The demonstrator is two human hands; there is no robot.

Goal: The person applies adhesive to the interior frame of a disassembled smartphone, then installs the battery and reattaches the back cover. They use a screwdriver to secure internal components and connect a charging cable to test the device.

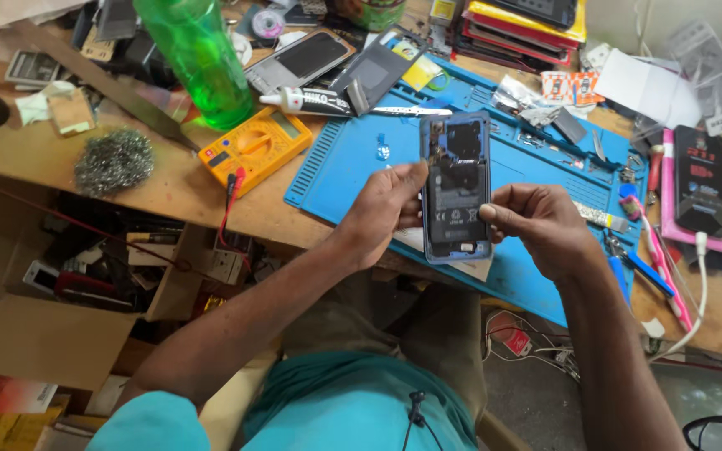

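Phone (456, 188): opened, back off, upright above blue mat (353, 159).
Left hand (386, 209): grasping its nine-o'clock edge.
Right hand (536, 221): pinching its three-o'clock edge.
Advice: better kept steady, level.

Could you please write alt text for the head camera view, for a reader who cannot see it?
Two bare hands, left hand and right hand, hold an opened blue smartphone with its back cover off above a blue rubber repair mat. A yellow multimeter and a green translucent plastic bottle sit on the cluttered wooden workbench.

Yellow multimeter (254, 147), green bottle (198, 57)
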